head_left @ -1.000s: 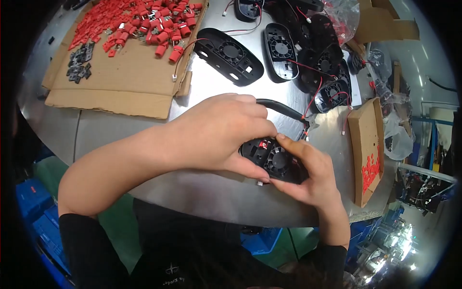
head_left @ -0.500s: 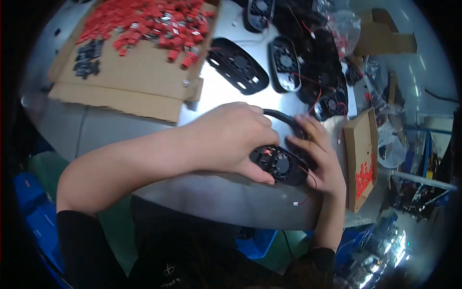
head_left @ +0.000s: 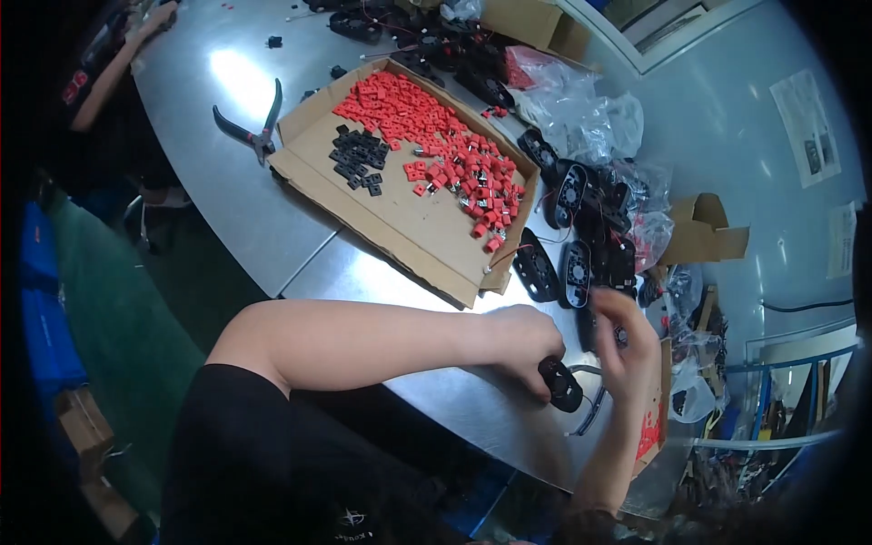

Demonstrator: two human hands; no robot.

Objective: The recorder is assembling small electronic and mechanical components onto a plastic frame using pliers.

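My left hand (head_left: 525, 348) is closed on a small black fan unit (head_left: 560, 384) that rests on the metal table (head_left: 427, 400) near its front edge. My right hand (head_left: 627, 350) is just to the right of it, fingers curled around the fan's thin wire and a black curved piece (head_left: 590, 413); the exact grip is hidden. A pile of black fan housings (head_left: 581, 245) lies just beyond both hands.
A flat cardboard tray (head_left: 400, 213) holds several red blocks (head_left: 436, 145) and black blocks (head_left: 356, 154). Pliers (head_left: 250, 127) lie at far left. Plastic bags (head_left: 581, 113), cardboard boxes (head_left: 704, 232) and another person's arm (head_left: 118, 64) are at the edges.
The view has swung, so the hands now sit at the lower right. My left hand has slid off the top of the fan, and my right hand has lifted from under it.
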